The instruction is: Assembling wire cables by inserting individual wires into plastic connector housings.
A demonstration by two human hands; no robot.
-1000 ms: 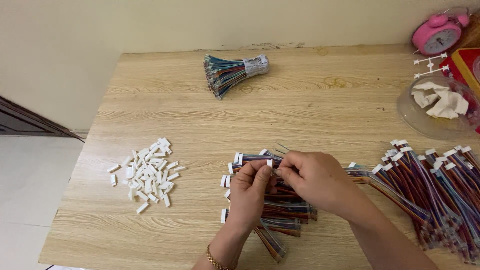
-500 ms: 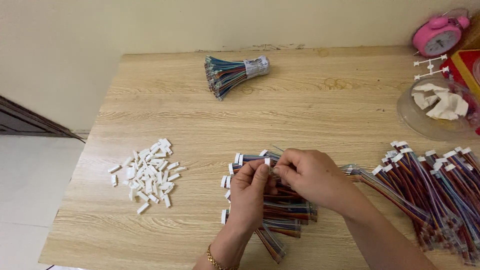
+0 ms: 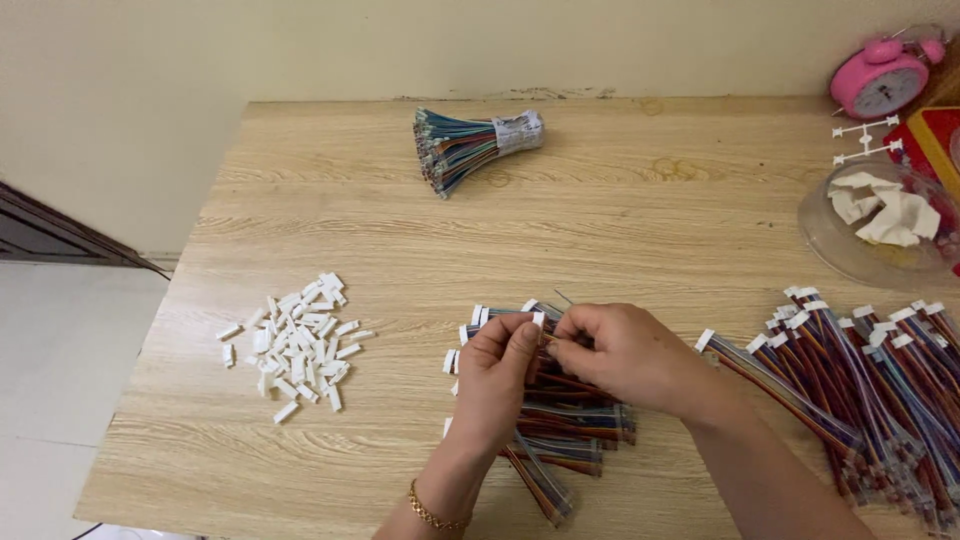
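Your two hands meet over a small pile of multicoloured wire harnesses [image 3: 560, 420] with white connector ends, lying on the near middle of a pale wooden table [image 3: 620, 210]. Your left hand [image 3: 495, 385] pinches a small white connector [image 3: 537, 319] between thumb and forefinger, the other fingers curled in. Your right hand [image 3: 625, 355] is closed in a loose fist just beside it, fingertips touching the left hand's fingertips and gripping thin wire ends; one thin wire [image 3: 563, 297] sticks up from between them. Exactly what the right fingers hold is hidden by the knuckles. A gold bracelet [image 3: 432, 512] sits on your left wrist.

To your left, well apart from the hands, lies a scattered heap of small white plastic connector housings [image 3: 298, 342]. To your right, under your right forearm, a larger spread of finished harnesses [image 3: 860, 390] fans across the table edge. At the far middle of the table rests a bundle of coloured wires [image 3: 470, 145] bound at one end with a wrap. At the far right stand a clear plastic bowl [image 3: 830, 240] holding white pieces and a pink alarm clock [image 3: 880, 80].
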